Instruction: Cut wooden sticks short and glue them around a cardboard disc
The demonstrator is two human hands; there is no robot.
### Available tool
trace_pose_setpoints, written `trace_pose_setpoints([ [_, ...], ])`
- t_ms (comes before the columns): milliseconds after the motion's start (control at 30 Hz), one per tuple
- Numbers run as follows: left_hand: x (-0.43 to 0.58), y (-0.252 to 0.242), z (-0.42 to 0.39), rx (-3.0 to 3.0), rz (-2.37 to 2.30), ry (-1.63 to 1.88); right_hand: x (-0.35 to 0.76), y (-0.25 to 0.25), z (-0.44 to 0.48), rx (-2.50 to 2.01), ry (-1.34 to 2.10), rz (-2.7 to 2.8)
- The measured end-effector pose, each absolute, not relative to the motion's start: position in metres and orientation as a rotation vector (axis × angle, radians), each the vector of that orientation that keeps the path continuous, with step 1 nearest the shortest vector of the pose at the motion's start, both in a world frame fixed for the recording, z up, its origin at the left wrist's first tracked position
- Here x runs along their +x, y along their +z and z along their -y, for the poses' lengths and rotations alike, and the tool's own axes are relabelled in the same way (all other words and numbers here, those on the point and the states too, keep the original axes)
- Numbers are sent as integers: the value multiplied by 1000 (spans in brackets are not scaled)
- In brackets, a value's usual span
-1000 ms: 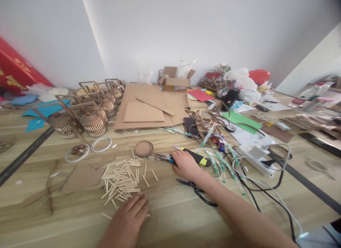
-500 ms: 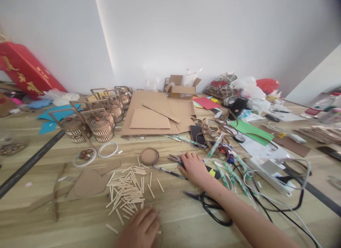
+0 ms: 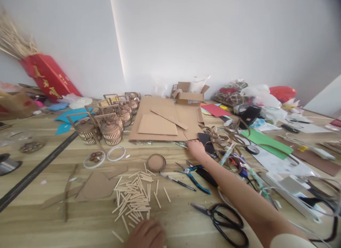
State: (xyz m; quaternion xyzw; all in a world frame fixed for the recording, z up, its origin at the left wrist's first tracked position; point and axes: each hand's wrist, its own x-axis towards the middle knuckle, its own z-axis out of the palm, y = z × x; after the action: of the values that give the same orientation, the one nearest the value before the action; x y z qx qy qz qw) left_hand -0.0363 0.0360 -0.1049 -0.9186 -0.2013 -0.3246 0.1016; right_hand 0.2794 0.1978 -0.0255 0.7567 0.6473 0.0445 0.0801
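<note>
My right hand (image 3: 196,150) reaches to the front edge of the brown cardboard sheets (image 3: 157,125), fingers curled down over thin green-and-white wrapped strips (image 3: 181,144); what it grips is hidden. Beneath that forearm lie pliers with blue-and-black handles (image 3: 195,178), jaws apart. My left hand (image 3: 146,234) rests, slightly blurred, at the bottom edge beside a pile of short wooden sticks (image 3: 133,194). Its fingers are loosely stretched on the table, with nothing seen in them. A round cardboard base with a dark ridged rim (image 3: 156,162) sits beyond the sticks, near a pen (image 3: 178,181).
Black-handled scissors (image 3: 221,219) lie right of my left hand. Several small lidded woven baskets (image 3: 111,132) with tall handles stand at back left, near two white rings (image 3: 116,154). Brown strip coils, cables and a white power strip (image 3: 290,196) crowd the right. A carton (image 3: 190,97) stands behind.
My right hand has left the pliers and moved forward to the cardboard's front edge. The pliers now lie uncovered. My left hand stays near the sticks; the view has shifted slightly left.
</note>
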Motion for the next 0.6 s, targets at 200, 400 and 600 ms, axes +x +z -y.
trace_pose_setpoints([
  [200, -38, -109, -37, -2799, 569, -899, 291, -24, -193, 2192, 2, -1907],
  [400, -34, -94, -39, -2822, 510, -918, 292, -16, -179, 2230, -104, -1851],
  [600, -39, -84, -38, -2868, 477, -882, 323, 3, -122, 2350, -89, -1894],
])
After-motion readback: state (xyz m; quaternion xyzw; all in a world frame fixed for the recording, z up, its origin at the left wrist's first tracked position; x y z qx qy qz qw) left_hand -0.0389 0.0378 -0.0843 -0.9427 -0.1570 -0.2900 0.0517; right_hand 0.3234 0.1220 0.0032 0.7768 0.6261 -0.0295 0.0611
